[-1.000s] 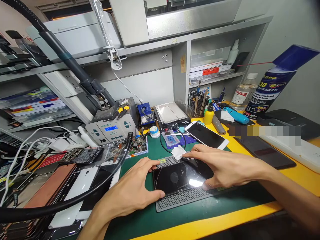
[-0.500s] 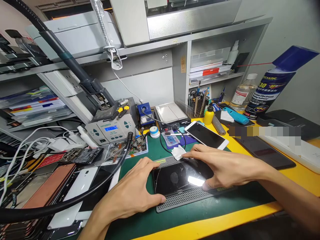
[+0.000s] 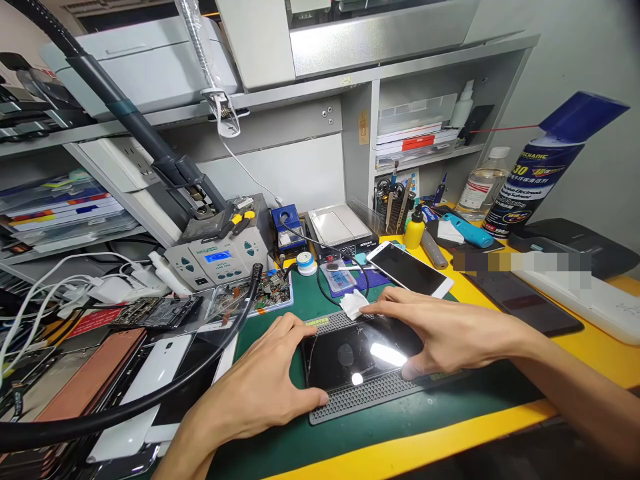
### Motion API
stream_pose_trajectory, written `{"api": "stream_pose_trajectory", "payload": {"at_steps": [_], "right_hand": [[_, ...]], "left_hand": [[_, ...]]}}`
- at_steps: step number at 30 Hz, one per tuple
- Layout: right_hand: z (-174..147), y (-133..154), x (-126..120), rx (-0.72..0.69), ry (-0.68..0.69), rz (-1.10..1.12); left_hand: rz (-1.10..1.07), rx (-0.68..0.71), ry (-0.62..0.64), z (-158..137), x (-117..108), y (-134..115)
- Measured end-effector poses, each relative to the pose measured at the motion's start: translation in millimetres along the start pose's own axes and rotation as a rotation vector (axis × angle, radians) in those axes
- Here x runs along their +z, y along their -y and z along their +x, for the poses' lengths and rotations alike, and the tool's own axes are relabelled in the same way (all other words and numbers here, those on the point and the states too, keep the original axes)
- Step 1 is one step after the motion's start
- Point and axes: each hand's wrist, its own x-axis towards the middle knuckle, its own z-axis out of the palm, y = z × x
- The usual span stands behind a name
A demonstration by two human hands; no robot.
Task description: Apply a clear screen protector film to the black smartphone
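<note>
A phone with a black, cracked screen [image 3: 345, 357] lies on a grey honeycomb pad [image 3: 365, 397] over the green mat. My left hand [image 3: 260, 367] spans the phone's left end, thumb at its near edge and fingers at the far edge. Across the right end, my right hand [image 3: 440, 330] has its thumb on the near edge and its index finger by the far edge. A crumpled white tissue [image 3: 353, 304] touches that index fingertip. Bright reflections and a dull round smudge show on the glass. My right palm hides the phone's right end.
Behind the mat stand a soldering or hot-air station [image 3: 220, 260] and a flat heating plate [image 3: 340, 227]. A white phone [image 3: 410, 269] lies beyond my right hand. A black hose [image 3: 150, 403] crosses phone parts at left. A blue spray can [image 3: 540, 180] stands at right.
The camera view has shifted slightly. A small round reflection now shows near the phone's near edge, and the long glare has moved a little. Both hands keep nearly the same hold.
</note>
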Motion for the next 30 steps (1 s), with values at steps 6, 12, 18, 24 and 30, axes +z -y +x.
{"api": "stream_pose_trajectory", "payload": {"at_steps": [6,12,18,24,30], "right_hand": [[0.3,0.9,-0.3,0.013,0.017,-0.007],[0.9,-0.3,0.1,0.001,0.009,0.002],[0.9,-1.3,0.8,-0.006,0.001,0.007],[1.0,1.9,-0.5,0.013,0.008,0.004],[0.9,1.7,-0.1,0.014,0.006,0.008]], "left_hand": [[-0.006,0.006,0.003,0.2,0.3,0.3],[-0.016,0.027,-0.009,-0.2,0.6,2.2],[0.005,0.03,-0.004,0.0,0.0,1.0],[0.031,0.003,0.016,0.3,0.2,0.4],[0.039,-0.007,0.031,0.3,-0.7,-0.8]]}}
